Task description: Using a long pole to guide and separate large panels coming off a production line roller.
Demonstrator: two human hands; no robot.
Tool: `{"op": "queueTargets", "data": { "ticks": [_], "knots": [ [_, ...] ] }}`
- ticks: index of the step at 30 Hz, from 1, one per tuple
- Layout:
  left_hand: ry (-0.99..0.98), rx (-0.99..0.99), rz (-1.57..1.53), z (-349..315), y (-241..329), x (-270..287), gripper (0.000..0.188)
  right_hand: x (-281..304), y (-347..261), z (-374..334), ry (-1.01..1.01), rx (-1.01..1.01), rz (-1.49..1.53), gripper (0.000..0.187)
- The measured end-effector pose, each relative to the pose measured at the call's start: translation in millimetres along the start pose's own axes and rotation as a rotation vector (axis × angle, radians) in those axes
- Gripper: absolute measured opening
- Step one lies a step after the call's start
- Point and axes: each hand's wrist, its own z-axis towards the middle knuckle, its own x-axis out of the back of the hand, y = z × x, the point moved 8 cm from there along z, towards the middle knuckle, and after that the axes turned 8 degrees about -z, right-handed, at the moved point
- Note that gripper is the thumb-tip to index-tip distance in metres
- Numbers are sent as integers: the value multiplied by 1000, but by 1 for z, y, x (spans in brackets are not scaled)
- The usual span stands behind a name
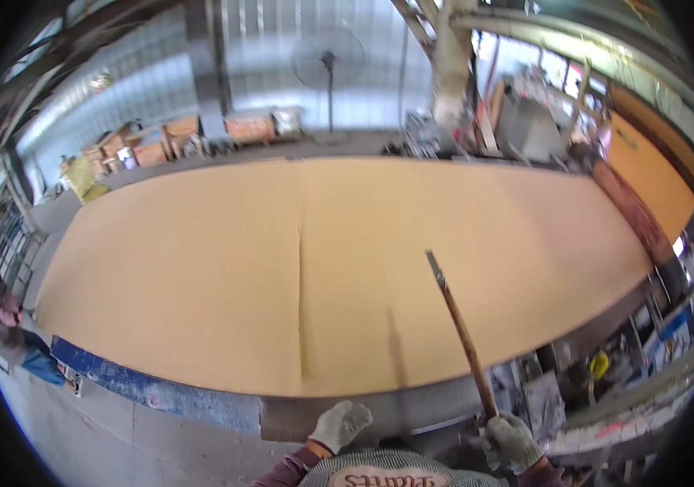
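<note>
My right hand (511,442), in a light knitted glove, is closed round the lower end of a long wooden stick (464,337). The stick slants up and leftward over a broad tan sheet (444,219), and a narrow metal piece forms its tip. My left hand (343,426), gloved the same way, is held just off the sheet's near edge, fingers bent together and nothing seen in them. Left of the stick, a second tan sheet (176,268) meets the first along a seam (301,300), where an edge lifts slightly. The stick's shadow falls across the right-hand sheet.
A blue beam (152,394) runs along the near left edge. At the right end lies a reddish roller (631,207), with an orange panel (655,170) behind it. A person (10,316) stands at the far left. Boxes (152,150) and a standing fan (329,65) are at the back.
</note>
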Motion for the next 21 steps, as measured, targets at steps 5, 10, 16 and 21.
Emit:
{"op": "queueTargets", "data": {
  "ticks": [5,10,16,21],
  "knots": [
    [-166,-309,-273,-12,53,-30,28,1,-37,2,-36,213,-241,20],
    [89,-784,230,-96,160,-56,24,-3,-82,5,-46,359,-333,25],
    [93,-1113,68,-164,252,-68,21,9,-85,39,-85,359,-194,29],
    [-5,-790,-354,-59,161,21,40,-9,-78,32,-80,195,-222,31]
  ]
}}
